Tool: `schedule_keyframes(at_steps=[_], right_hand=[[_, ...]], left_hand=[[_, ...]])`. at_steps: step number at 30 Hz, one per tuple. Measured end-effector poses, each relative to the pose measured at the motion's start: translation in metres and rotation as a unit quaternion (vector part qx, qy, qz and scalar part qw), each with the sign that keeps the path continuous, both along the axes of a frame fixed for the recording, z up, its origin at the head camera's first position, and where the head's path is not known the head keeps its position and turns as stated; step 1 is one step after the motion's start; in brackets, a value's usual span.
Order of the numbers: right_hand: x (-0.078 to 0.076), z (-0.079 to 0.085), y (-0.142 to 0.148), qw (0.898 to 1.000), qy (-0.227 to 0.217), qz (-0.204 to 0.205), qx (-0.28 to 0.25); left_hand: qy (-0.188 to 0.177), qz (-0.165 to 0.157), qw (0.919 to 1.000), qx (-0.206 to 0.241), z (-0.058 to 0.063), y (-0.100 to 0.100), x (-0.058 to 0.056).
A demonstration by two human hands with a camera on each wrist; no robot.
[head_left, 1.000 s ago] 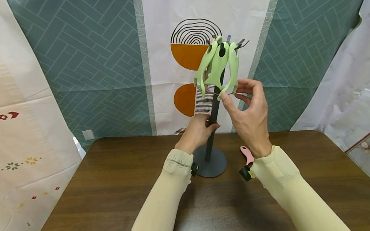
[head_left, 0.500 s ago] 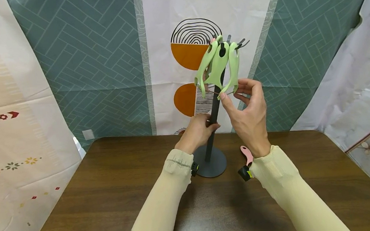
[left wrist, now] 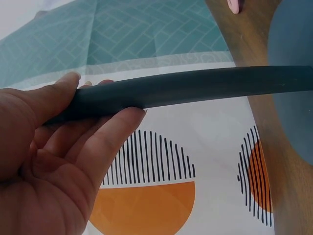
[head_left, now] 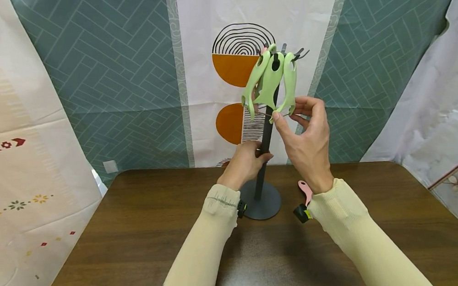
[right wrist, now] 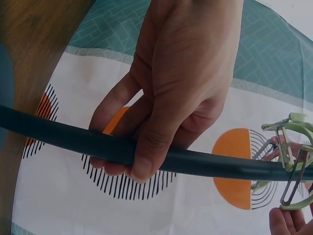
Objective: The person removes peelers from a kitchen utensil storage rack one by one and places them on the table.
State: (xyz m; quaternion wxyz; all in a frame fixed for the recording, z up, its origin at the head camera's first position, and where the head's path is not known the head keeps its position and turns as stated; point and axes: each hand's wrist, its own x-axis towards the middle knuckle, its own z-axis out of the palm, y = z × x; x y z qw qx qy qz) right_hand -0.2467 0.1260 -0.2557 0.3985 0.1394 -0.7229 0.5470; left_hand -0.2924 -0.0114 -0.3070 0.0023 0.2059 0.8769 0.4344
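A dark utensil stand (head_left: pixel 267 137) rises from a round base, with hooks at its top. Several light-green Y-peelers (head_left: pixel 269 84) hang from the hooks, blade ends down. My left hand (head_left: pixel 244 162) holds the pole about halfway up; its thumb and fingers lie round the pole (left wrist: pixel 195 90) in the left wrist view. With thumb and fingers, my right hand (head_left: pixel 311 142) pinches the lower end of the right-hand green peeler (head_left: pixel 290 82). The right wrist view shows my left hand (right wrist: pixel 181 83) on the pole and right fingertips (right wrist: pixel 289 221) touching a green peeler's end.
A pink-handled tool (head_left: pixel 306 191) lies on the brown table (head_left: pixel 147 238) right of the stand's base (head_left: pixel 263 208), partly hidden by my right wrist. A bit of pink shows behind the green peelers. Patterned cloth (head_left: pixel 123 79) hangs behind the table's far edge.
My right hand shifts very slightly left while staying at the green peeler. My left hand, the stand and the hanging peelers look nearly unchanged.
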Motion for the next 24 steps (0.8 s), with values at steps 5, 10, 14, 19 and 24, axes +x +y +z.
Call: schedule_keyframes(at_steps=[5, 10, 14, 19, 24], right_hand=[[-0.0001, 0.0005, -0.0007, 1.0, 0.002, -0.002, -0.001], [0.0002, 0.0001, -0.0005, 1.0, 0.004, -0.006, 0.0], [0.0004, -0.0001, -0.0003, 1.0, 0.005, -0.008, 0.0], [0.0005, -0.0003, 0.0001, 1.0, 0.009, -0.011, 0.001], [0.001, 0.0, 0.0002, 1.0, 0.007, -0.013, 0.003]], left_hand=[[-0.002, 0.0, 1.0, 0.0, 0.0, 0.0004, -0.0003], [-0.001, 0.001, 1.0, -0.004, 0.0005, 0.0012, -0.0003], [-0.001, 0.006, 0.9999, -0.011, 0.0003, 0.0019, -0.0006], [-0.003, 0.008, 0.9999, -0.014, 0.0001, 0.0018, -0.0003], [-0.008, 0.008, 0.9999, -0.011, 0.0005, 0.0011, 0.0005]])
